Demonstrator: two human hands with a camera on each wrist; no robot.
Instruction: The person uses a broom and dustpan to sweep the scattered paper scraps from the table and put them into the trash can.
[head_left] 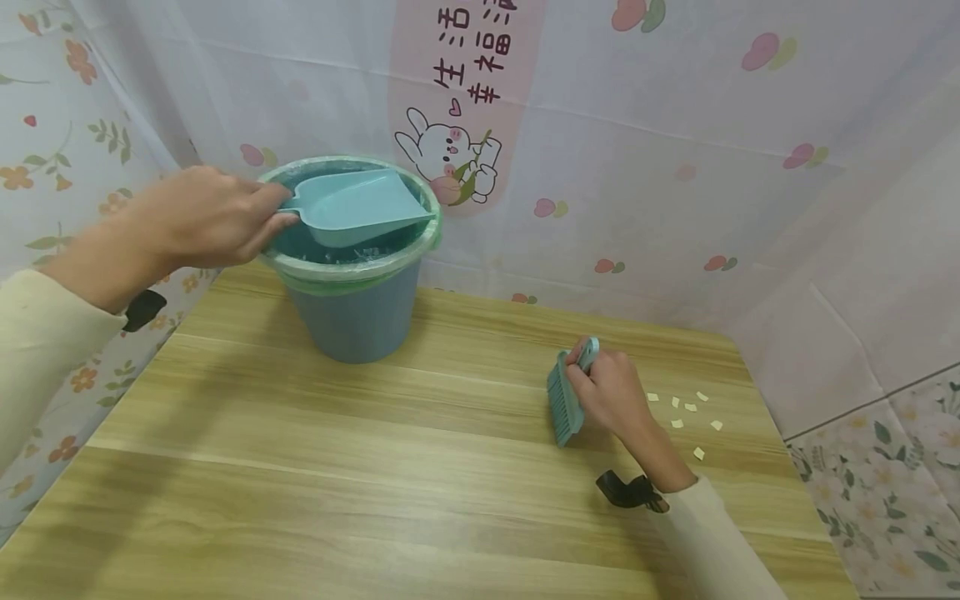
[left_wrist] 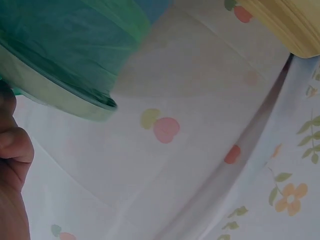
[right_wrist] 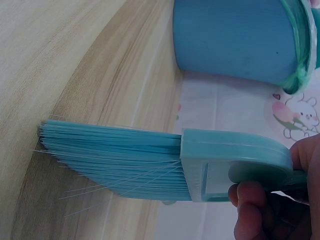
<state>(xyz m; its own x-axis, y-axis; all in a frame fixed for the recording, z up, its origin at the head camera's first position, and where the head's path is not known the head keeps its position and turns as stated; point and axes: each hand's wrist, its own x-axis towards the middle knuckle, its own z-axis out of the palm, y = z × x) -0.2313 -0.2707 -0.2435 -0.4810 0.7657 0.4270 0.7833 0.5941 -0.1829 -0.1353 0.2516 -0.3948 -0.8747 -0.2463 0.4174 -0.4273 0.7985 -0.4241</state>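
1. only the head view shows the pale scraps (head_left: 691,407), seven visible, on the table (head_left: 375,483).
2. only the right wrist view shows stray strands among the bristles (right_wrist: 115,160) of the brush (right_wrist: 225,142).
3. one dustpan (head_left: 360,204), handle grasped by the left hand (head_left: 217,218), is over the mouth of one bin (head_left: 360,321).
4. the right hand (head_left: 611,392) grips the one brush, left of the scraps.
5. the backdrop cloth (head_left: 637,183) bears readable characters: 生, 活, 幸, 福; another is cut off by the top edge.
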